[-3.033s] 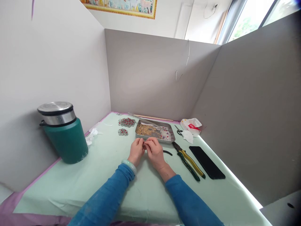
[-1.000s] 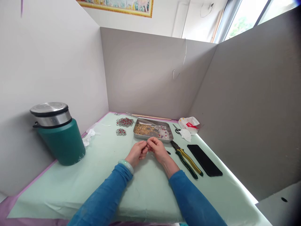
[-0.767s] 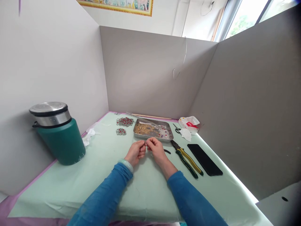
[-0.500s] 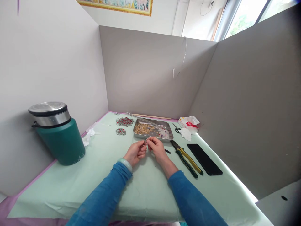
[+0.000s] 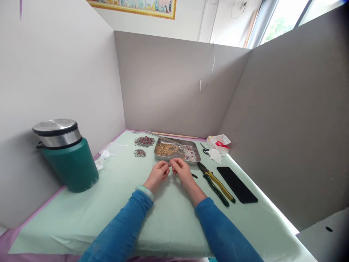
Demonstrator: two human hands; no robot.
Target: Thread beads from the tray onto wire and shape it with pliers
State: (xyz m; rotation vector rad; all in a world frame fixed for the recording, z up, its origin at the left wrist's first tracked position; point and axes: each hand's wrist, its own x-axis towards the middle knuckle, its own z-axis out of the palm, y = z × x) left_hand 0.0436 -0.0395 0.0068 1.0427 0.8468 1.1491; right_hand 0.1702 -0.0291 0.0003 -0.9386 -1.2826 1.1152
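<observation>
My left hand (image 5: 158, 175) and my right hand (image 5: 181, 171) meet just in front of a metal tray (image 5: 177, 160). Both are closed in a pinch, fingertips close together, on something too small to make out. In the tray lie gold beads (image 5: 165, 149) on the left and clear, red and purple beads (image 5: 190, 154) on the right. Thin metal rods (image 5: 163, 137) rest across its back rim. To the left are a larger pile of wire pieces with red beads (image 5: 144, 141) and a smaller pile (image 5: 140, 153). A dark curved handle (image 5: 194, 175) shows partly behind my right hand.
Yellow-green pliers (image 5: 216, 185) and a black phone-like slab (image 5: 237, 185) lie on the right. Scissors (image 5: 204, 149), white tissue (image 5: 215, 155) and a packet (image 5: 219, 142) sit behind them. A green canister (image 5: 69, 160) stands left, near crumpled tissue (image 5: 102, 159). Grey panels (image 5: 177, 83) enclose the table.
My left hand has turned slightly, its knuckles now more on top and its fingers curled in. My right hand stays almost in place, still pinching.
</observation>
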